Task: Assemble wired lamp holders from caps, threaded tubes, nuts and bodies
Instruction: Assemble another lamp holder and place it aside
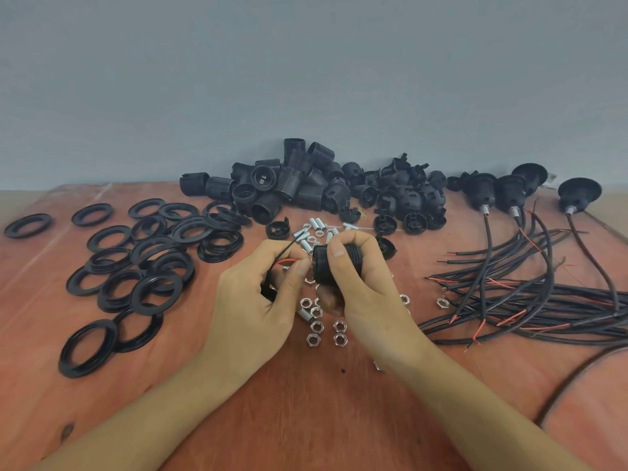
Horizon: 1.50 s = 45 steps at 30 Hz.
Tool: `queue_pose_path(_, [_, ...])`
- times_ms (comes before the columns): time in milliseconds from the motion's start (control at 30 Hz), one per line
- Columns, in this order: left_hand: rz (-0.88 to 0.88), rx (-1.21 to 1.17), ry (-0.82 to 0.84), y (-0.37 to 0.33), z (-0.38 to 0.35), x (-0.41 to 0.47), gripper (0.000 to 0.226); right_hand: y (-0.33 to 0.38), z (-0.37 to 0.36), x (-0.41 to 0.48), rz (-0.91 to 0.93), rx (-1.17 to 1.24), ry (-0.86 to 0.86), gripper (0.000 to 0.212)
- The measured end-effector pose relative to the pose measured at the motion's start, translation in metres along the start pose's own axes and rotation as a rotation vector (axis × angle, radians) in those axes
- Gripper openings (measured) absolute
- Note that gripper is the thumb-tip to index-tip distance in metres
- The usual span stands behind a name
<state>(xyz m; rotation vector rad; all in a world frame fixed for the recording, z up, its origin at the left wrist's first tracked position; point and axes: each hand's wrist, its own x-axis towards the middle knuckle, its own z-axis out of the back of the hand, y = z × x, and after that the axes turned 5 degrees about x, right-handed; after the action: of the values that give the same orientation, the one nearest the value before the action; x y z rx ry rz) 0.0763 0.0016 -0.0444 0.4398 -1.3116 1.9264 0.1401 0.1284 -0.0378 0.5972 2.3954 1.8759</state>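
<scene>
My right hand [362, 283] grips a black threaded lamp holder body [321, 266] above the table's middle. My left hand [258, 297] holds a black part with a red and a black wire [283, 254] sticking out, its fingertips against the body's left end. Loose steel nuts [314, 326] lie under and below both hands. Short threaded tubes [314, 224] lie just beyond them. More bodies [282, 188] and caps [397, 195] are heaped along the wall.
Several black rings [149, 263] spread across the left of the wooden table [306, 419]. A bundle of black cables [530, 311] lies at the right. Three finished wired holders [509, 192] stand at the back right. A grey wall closes the far side.
</scene>
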Motion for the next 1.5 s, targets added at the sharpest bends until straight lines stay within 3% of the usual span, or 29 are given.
queue_pose_path(700, [-0.055,-0.011,0.012,-0.0047,0.0021,0.0028,0.011,-0.008,-0.0011,-0.0015,0.03,0.13,0.033,0.01])
queue_pose_path(1033, [-0.036,-0.05,0.028,-0.0034,0.0026,0.0028,0.012,-0.006,-0.0025,-0.0054,0.185,-0.085,0.033,0.008])
queue_pose_path(1500, [0.071,-0.103,0.038,0.0026,0.0025,0.0059,0.005,-0.0039,0.0016,0.0004,0.08,0.007,-0.037,0.01])
